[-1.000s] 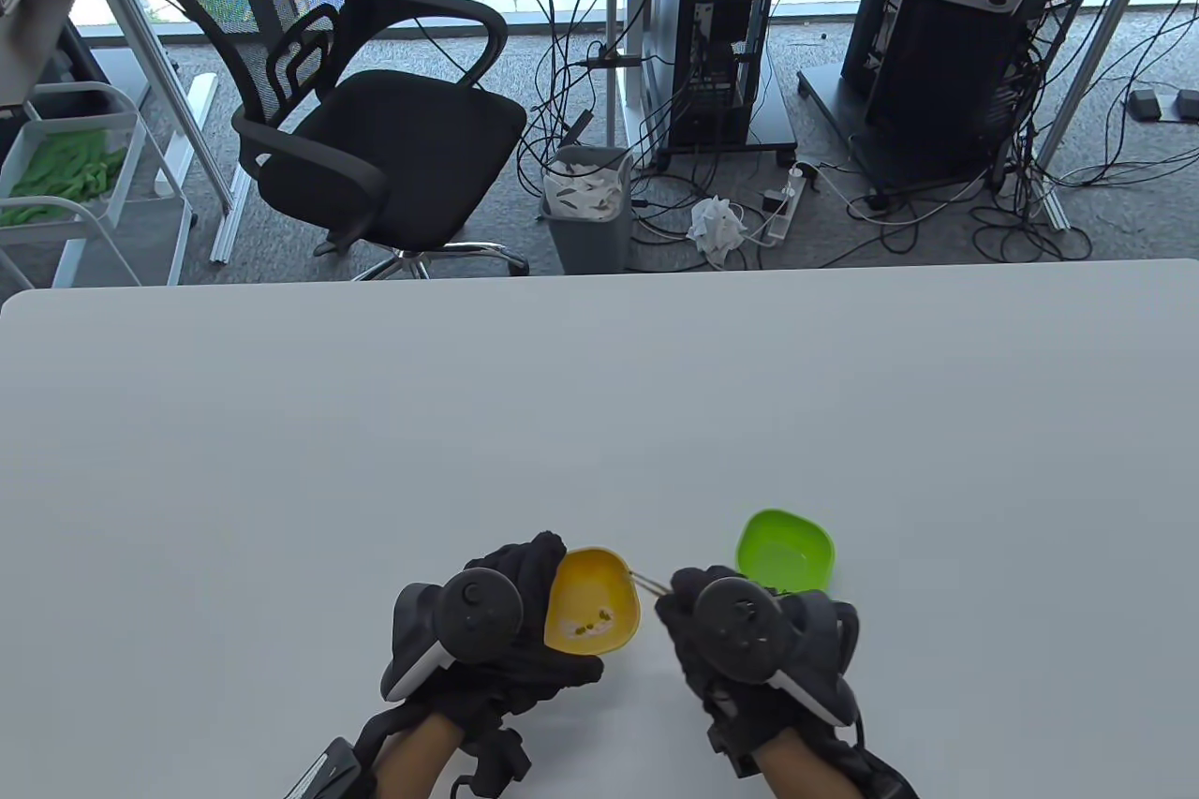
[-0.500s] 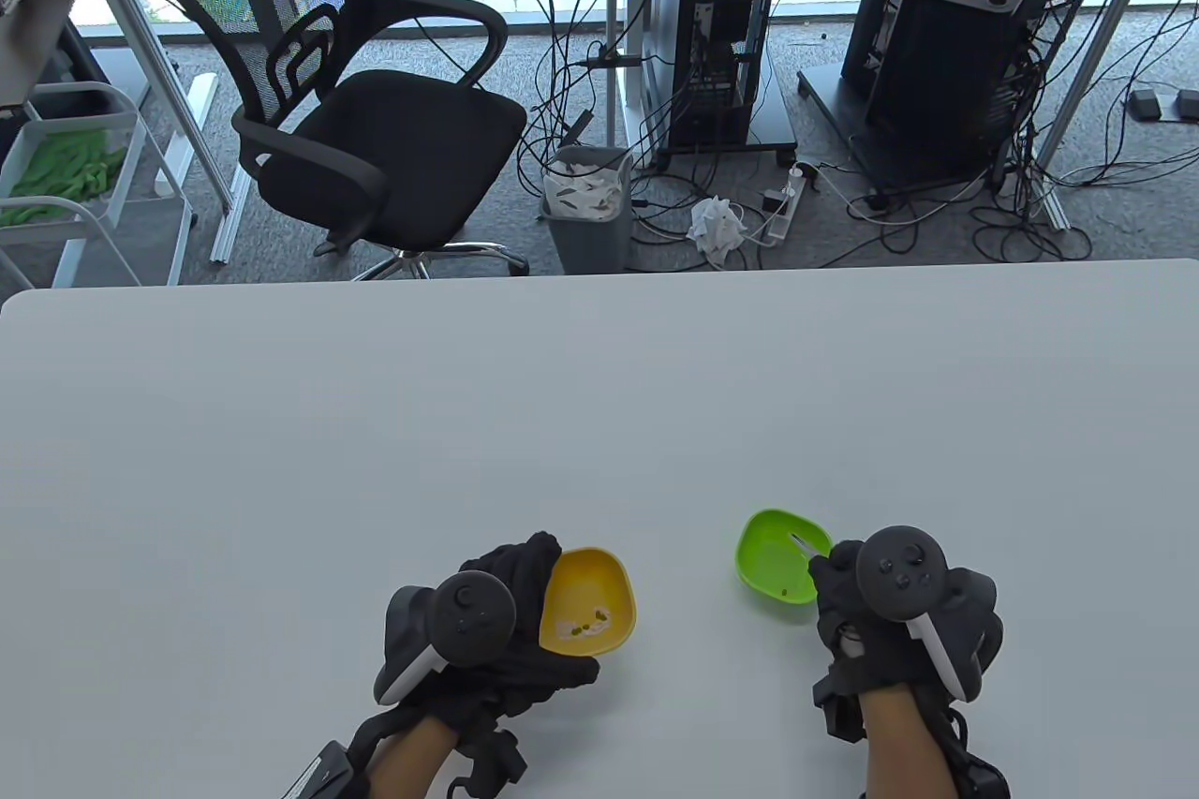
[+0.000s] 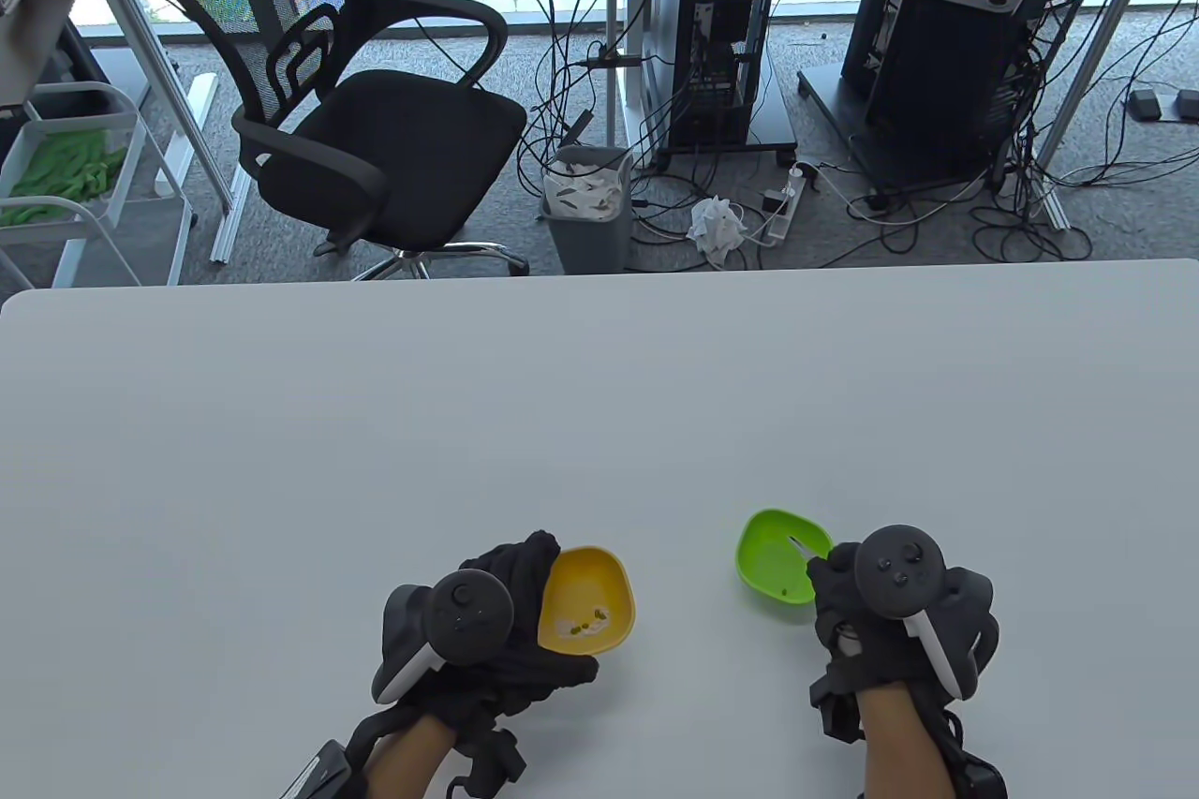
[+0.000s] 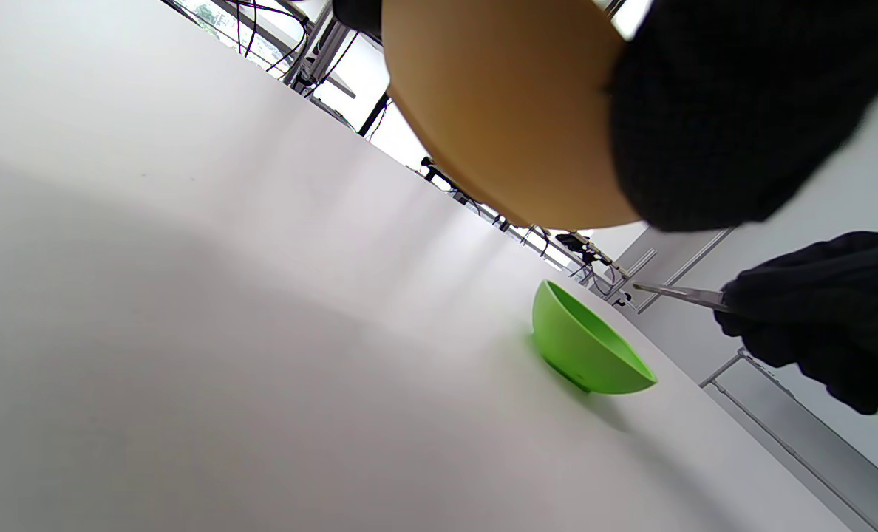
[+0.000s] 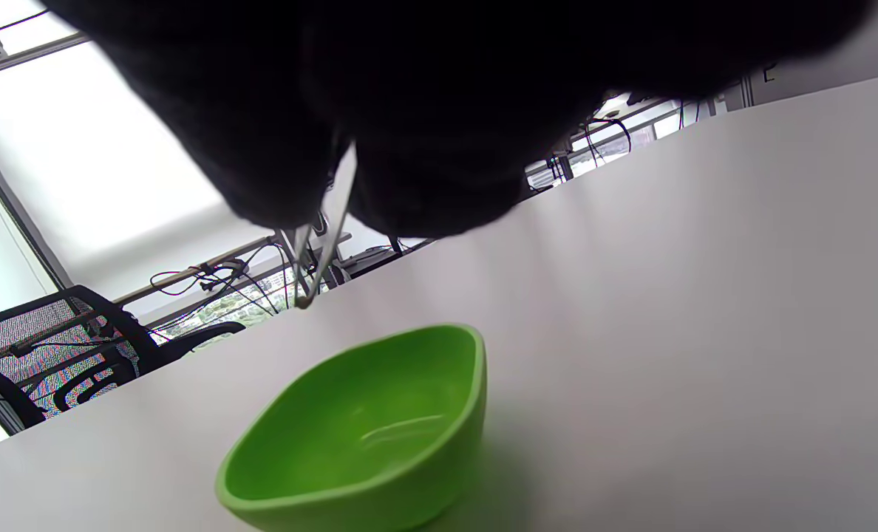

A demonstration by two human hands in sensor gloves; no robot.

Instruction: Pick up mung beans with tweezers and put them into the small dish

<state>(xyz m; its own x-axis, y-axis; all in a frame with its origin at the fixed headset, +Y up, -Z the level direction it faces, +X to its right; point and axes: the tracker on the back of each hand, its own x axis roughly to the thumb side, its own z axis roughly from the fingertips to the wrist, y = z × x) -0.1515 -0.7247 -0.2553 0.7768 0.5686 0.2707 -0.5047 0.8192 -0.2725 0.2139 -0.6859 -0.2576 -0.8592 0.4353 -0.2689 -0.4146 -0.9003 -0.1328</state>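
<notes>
Tweezers (image 3: 799, 545) are pinched in the right hand (image 3: 876, 621), tips above the green dish (image 3: 782, 557) with 1 bean (image 3: 783, 592) inside — the yellow dish (image 3: 590, 600), tilted off the table (image 3: 562, 424), is gripped by the left hand (image 3: 496, 630), several mung beans (image 3: 585, 623) lying in it.

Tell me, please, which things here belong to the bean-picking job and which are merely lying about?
Job:
- tweezers, held by right hand
- green dish
- yellow dish, held tilted by left hand
- mung beans

Lying about:
- office chair
- waste bin
- computer tower
</notes>
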